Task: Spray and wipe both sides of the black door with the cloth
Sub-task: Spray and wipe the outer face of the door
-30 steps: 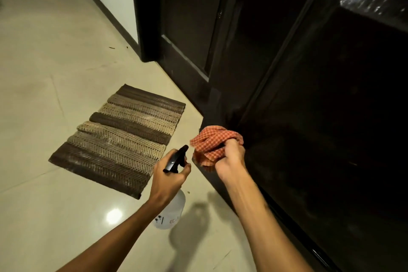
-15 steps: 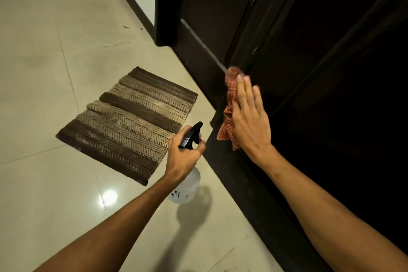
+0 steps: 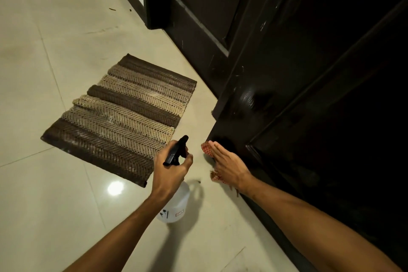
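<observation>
The black door (image 3: 309, 99) fills the right side, its lower edge near the floor. My right hand (image 3: 228, 166) lies flat with straight fingers, pressing the red checked cloth (image 3: 206, 147) against the door's bottom corner; most of the cloth is hidden under the hand. My left hand (image 3: 171, 170) grips the neck of a clear spray bottle (image 3: 176, 204) with a black trigger head, held just left of the door above the floor.
A brown and beige striped mat (image 3: 123, 115) lies on the glossy cream tile floor (image 3: 44, 205) to the left. A second dark door panel and frame (image 3: 198, 6) stand behind, next to a white wall with a dark skirting.
My right hand has slid the cloth down the door edge from mid-height to the bottom corner. My left hand and the bottle have stayed about where they were.
</observation>
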Demonstrator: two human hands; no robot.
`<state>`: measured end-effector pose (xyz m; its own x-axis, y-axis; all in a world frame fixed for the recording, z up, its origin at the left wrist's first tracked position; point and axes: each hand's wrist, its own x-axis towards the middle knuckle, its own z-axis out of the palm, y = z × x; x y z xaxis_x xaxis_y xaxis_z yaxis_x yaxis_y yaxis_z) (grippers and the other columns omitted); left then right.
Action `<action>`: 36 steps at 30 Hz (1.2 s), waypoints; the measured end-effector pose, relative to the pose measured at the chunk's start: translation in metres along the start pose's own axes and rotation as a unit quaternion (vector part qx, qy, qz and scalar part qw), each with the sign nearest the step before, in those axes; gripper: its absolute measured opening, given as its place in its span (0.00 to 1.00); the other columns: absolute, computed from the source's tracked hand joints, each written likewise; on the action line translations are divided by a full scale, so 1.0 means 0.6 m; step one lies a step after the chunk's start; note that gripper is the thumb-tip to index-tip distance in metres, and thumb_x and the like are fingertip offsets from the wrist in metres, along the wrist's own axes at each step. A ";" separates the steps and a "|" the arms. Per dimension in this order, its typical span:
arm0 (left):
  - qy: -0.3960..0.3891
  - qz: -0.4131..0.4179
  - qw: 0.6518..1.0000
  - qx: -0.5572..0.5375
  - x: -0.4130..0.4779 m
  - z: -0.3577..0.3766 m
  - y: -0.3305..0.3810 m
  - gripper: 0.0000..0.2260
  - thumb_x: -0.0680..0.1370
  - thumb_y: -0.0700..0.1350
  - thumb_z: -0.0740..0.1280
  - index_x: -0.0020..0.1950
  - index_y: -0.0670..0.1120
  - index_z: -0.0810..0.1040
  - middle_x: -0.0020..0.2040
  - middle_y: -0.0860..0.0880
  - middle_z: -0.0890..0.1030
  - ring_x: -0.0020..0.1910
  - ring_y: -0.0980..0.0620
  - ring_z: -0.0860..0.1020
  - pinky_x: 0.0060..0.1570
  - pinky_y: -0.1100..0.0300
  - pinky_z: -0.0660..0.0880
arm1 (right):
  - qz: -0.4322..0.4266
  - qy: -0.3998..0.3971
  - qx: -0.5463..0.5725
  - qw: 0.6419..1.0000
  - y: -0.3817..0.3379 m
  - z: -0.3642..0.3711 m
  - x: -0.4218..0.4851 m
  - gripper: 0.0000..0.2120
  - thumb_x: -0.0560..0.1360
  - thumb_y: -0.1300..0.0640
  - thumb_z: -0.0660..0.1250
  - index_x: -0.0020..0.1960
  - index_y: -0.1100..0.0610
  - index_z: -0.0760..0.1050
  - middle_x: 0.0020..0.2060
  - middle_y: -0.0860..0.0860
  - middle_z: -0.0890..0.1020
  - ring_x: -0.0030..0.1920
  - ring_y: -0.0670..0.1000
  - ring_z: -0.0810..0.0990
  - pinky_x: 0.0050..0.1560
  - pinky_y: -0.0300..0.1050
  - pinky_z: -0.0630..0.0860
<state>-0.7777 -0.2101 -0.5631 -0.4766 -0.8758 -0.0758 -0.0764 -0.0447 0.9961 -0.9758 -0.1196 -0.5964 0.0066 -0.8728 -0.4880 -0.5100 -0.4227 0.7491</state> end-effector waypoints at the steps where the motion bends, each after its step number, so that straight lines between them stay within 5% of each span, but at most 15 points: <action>1: -0.001 -0.005 1.000 0.001 0.000 0.000 -0.002 0.08 0.76 0.40 0.74 0.48 0.51 0.80 0.41 0.51 0.82 0.34 0.51 0.77 0.40 0.47 0.74 | -0.012 -0.002 0.025 1.000 0.003 0.000 -0.008 0.27 0.84 0.43 0.55 0.77 0.58 0.68 0.79 0.64 0.60 0.80 0.70 0.46 0.79 0.66 0.38; 3: -0.006 -0.011 1.000 0.000 0.002 0.001 -0.003 0.09 0.77 0.38 0.74 0.48 0.51 0.79 0.42 0.50 0.81 0.34 0.50 0.76 0.39 0.47 0.74 | -0.016 0.017 0.076 0.997 0.012 -0.002 -0.037 0.22 0.81 0.48 0.61 0.70 0.60 0.76 0.71 0.63 0.73 0.77 0.68 0.59 0.77 0.62 0.56; 6: -0.014 -0.001 1.000 0.003 0.005 0.004 0.007 0.08 0.76 0.39 0.74 0.47 0.50 0.79 0.41 0.50 0.81 0.33 0.49 0.76 0.39 0.46 0.74 | 0.047 0.046 0.101 0.993 0.041 -0.017 -0.092 0.24 0.75 0.42 0.68 0.62 0.59 0.80 0.63 0.60 0.77 0.67 0.63 0.67 0.64 0.55 0.70; 12: -0.031 0.014 0.999 0.001 0.001 0.021 0.046 0.07 0.77 0.40 0.73 0.46 0.51 0.78 0.40 0.49 0.81 0.32 0.50 0.76 0.38 0.46 0.74 | 0.192 0.134 0.182 0.955 0.178 -0.086 -0.170 0.38 0.60 0.32 0.79 0.54 0.62 0.80 0.62 0.62 0.77 0.55 0.60 0.69 0.47 0.53 0.67; 18: -0.029 0.034 0.999 0.003 -0.052 0.033 0.082 0.04 0.75 0.45 0.73 0.46 0.52 0.78 0.39 0.52 0.81 0.33 0.49 0.77 0.38 0.40 0.77 | 0.332 0.263 0.107 0.899 0.260 -0.141 -0.268 0.20 0.75 0.49 0.74 0.60 0.57 0.72 0.66 0.63 0.74 0.54 0.61 0.70 0.47 0.55 0.67; 21: -0.032 0.046 0.998 -0.002 -0.080 0.033 0.107 0.07 0.75 0.43 0.74 0.46 0.53 0.78 0.40 0.52 0.81 0.34 0.51 0.78 0.37 0.43 0.78 | 0.367 0.247 0.096 0.892 0.261 -0.154 -0.284 0.14 0.78 0.55 0.70 0.58 0.61 0.73 0.64 0.63 0.75 0.52 0.61 0.71 0.46 0.54 0.69; 24: -0.020 0.042 0.999 -0.002 -0.088 0.035 0.129 0.12 0.77 0.38 0.74 0.46 0.55 0.78 0.41 0.52 0.82 0.34 0.50 0.77 0.39 0.38 0.78 | 0.292 0.139 0.111 0.940 0.224 -0.145 -0.256 0.42 0.71 0.36 0.72 0.70 0.66 0.70 0.71 0.64 0.68 0.63 0.63 0.70 0.57 0.54 0.72; 25: -0.019 0.043 0.999 -0.006 -0.090 0.035 0.135 0.12 0.77 0.38 0.74 0.46 0.56 0.78 0.41 0.52 0.82 0.34 0.49 0.77 0.39 0.37 0.78 | 0.274 0.108 0.102 0.950 0.201 -0.137 -0.243 0.45 0.73 0.36 0.70 0.75 0.68 0.65 0.75 0.66 0.63 0.68 0.65 0.68 0.64 0.56 0.71; 29: -0.027 0.046 0.998 -0.021 -0.098 0.034 0.140 0.12 0.77 0.38 0.74 0.46 0.55 0.78 0.40 0.53 0.81 0.35 0.51 0.78 0.41 0.42 0.77 | 0.260 0.082 0.107 0.956 0.127 -0.100 -0.221 0.31 0.82 0.57 0.51 0.79 0.73 0.49 0.78 0.72 0.44 0.79 0.68 0.52 0.77 0.59 0.59; 33: -0.020 0.043 0.999 -0.027 -0.072 0.020 0.135 0.11 0.77 0.38 0.74 0.46 0.54 0.78 0.38 0.53 0.81 0.33 0.53 0.76 0.40 0.46 0.76 | 0.264 0.110 0.083 0.954 0.158 -0.108 -0.175 0.39 0.82 0.48 0.55 0.79 0.74 0.44 0.78 0.72 0.41 0.80 0.69 0.45 0.79 0.60 0.52; 36: -0.017 0.041 0.999 -0.027 -0.055 0.015 0.110 0.07 0.76 0.40 0.73 0.45 0.52 0.78 0.38 0.50 0.80 0.31 0.51 0.74 0.35 0.46 0.74 | 0.236 0.114 0.073 0.962 0.181 -0.120 -0.119 0.42 0.80 0.43 0.61 0.81 0.69 0.50 0.79 0.70 0.43 0.80 0.68 0.44 0.80 0.61 0.50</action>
<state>-0.7749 -0.1799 -0.4953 -0.5088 -0.8609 0.0059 0.0106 0.0006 0.9999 -0.9696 -0.1210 -0.4480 -0.0745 -0.9971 0.0147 -0.6182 0.0577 0.7839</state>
